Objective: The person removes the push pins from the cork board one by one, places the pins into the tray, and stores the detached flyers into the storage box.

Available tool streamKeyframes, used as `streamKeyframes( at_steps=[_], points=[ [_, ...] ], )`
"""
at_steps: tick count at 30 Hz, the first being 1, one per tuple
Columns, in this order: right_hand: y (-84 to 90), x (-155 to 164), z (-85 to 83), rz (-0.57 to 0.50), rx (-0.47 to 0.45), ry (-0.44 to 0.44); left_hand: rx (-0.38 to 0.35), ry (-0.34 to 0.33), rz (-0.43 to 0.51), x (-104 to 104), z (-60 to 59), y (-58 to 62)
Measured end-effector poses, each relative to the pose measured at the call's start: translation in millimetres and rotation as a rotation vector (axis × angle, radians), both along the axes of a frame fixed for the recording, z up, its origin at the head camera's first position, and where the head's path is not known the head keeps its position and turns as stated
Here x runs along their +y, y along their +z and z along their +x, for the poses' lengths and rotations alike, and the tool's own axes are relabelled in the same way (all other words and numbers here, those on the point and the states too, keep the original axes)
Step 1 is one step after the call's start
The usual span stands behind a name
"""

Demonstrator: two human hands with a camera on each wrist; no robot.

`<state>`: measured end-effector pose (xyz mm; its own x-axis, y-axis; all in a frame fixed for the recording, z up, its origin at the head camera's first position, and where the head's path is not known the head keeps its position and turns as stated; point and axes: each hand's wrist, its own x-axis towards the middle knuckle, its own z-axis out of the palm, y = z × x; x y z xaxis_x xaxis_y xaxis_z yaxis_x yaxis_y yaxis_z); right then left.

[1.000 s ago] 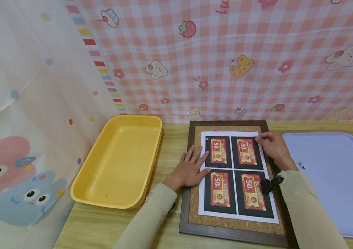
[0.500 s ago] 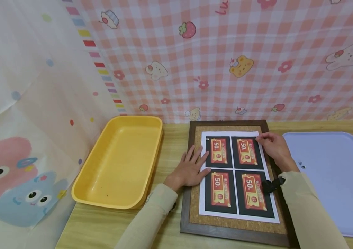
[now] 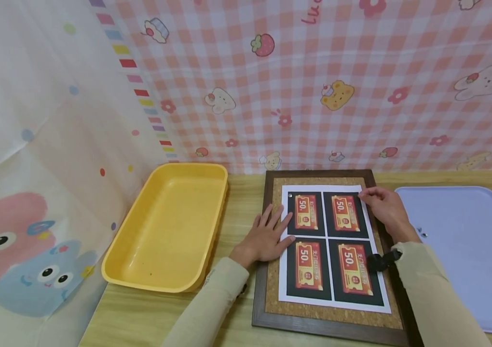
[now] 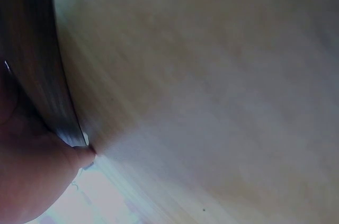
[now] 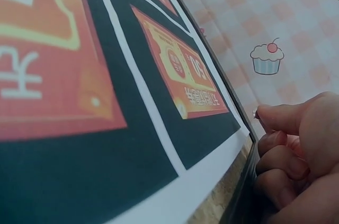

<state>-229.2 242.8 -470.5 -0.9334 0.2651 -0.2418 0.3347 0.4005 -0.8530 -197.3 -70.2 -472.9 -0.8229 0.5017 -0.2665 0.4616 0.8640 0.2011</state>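
Note:
A white sheet [image 3: 328,270] printed with several red coupons on black panels lies on a cork board [image 3: 328,308] with a dark wooden frame. One silver thumbtack [image 3: 290,195] sits at the sheet's upper left corner. My left hand [image 3: 263,238] rests with spread fingers on the sheet's left edge and the frame. At the upper right corner, my right hand [image 3: 386,208] pinches a small silver thumbtack [image 5: 255,114] between thumb and finger, its other fingers curled. Only the tack's edge shows; whether its point is in the board is hidden.
A yellow tray [image 3: 111,274] stands to the left on the wooden table [image 3: 142,318]. On the right is a lilac tray [image 3: 458,270] with a few small silver tacks [image 3: 422,233] in it. A checked pink cloth [image 3: 246,120] hangs behind the table.
The whole head view has shifted slightly downward and right. Both hands keep their places on the sheet, and nothing else has visibly moved.

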Motion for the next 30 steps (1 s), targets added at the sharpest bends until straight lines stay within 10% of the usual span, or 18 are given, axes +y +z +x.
streamKeyframes(
  at_steps=[30],
  points=[
    [6.2,11.2,7.6,-0.017,0.03,0.059,-0.031,0.013,-0.011,0.5,-3.9,-6.6]
  ],
)
